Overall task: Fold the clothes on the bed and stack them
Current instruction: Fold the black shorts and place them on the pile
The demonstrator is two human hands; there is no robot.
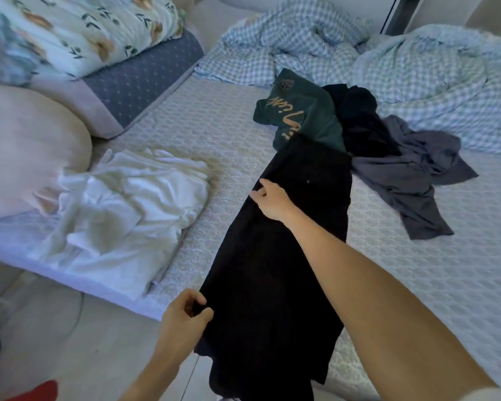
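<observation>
A long pair of black trousers (284, 256) lies stretched down the bed (214, 131), its lower end hanging over the front edge. My left hand (185, 316) pinches the left edge of the trousers near the bed's edge. Farther up, my right hand (269, 198) grips the same left edge with curled fingers. Behind the trousers lie a dark green shirt with gold lettering (304, 111), a black garment (362, 120) and a crumpled grey shirt (411, 175). A white garment (125, 204) sits loosely bunched at the bed's left.
A checked blue-white duvet (417, 68) is heaped along the back and right. A floral quilt (78, 30) and a blue-grey cushion (139, 79) sit at the back left, next to a pale pink pillow (21, 149). The light floor (70, 337) lies below, with a red object (38, 392).
</observation>
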